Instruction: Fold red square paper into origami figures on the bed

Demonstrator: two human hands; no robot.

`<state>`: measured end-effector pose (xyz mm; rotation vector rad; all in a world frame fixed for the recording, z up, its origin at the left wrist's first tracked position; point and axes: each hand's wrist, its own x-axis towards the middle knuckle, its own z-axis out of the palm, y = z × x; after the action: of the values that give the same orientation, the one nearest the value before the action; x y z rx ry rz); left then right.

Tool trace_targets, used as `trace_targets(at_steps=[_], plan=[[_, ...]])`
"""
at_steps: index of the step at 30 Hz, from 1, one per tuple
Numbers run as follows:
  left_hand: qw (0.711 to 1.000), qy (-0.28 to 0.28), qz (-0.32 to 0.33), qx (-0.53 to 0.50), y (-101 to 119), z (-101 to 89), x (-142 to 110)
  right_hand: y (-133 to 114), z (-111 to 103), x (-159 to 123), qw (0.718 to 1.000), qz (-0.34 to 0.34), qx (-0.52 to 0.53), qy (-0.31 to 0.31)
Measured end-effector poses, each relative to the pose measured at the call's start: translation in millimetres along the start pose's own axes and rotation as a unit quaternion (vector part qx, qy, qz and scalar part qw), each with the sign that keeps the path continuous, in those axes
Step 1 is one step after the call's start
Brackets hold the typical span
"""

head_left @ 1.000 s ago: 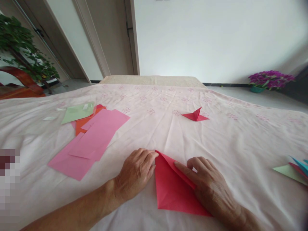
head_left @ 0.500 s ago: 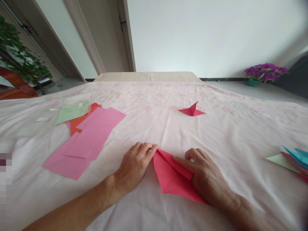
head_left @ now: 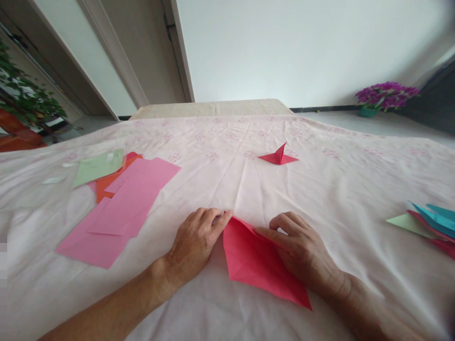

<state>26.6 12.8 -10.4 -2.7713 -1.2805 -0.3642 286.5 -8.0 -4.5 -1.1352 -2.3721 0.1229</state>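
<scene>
From where I stand: both hands are low over the cloth-covered table [head_left: 209, 182], red paper [head_left: 258, 258] between them, right in front of the person. Left forearm slants in from the near left side, wrist low, back of the hand up. Left hand [head_left: 195, 244] has its fingers bent and bunched, fingertips pinching the red paper at its far left corner. Right forearm comes in from the near right. Right hand [head_left: 302, 251] lies along the paper's right side, index finger stretched toward the left hand and laid on the folded far edge, other fingers curled loosely. Its thumb is hidden, so can't tell if it grips the sheet or only presses. Paper has creases, its near edge bows a bit, and one pointed corner sticks out by the right wrist. Beyond the hands, a small red folded piece [head_left: 279, 155] stands with one point up. Pink sheets [head_left: 130, 203] overlap off to the left; blue folded pieces [head_left: 437, 221] sit far right.
</scene>
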Motion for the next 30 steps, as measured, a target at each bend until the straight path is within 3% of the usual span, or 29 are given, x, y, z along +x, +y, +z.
trace_targets(at_steps=[10,20,30], plan=[[0.998,-0.022,0.056,0.036,-7,-4.3,4,-6,-1,-1,0.997,0.004,-0.049,-0.060],[0.996,-0.024,0.057,0.059,-4,-3.5,5,-10,-4,-1,0.992,0.019,-0.077,-0.094],[0.994,-0.039,0.053,0.089,-3,-3.1,5,-13,-4,0,0.991,0.007,-0.099,-0.090]])
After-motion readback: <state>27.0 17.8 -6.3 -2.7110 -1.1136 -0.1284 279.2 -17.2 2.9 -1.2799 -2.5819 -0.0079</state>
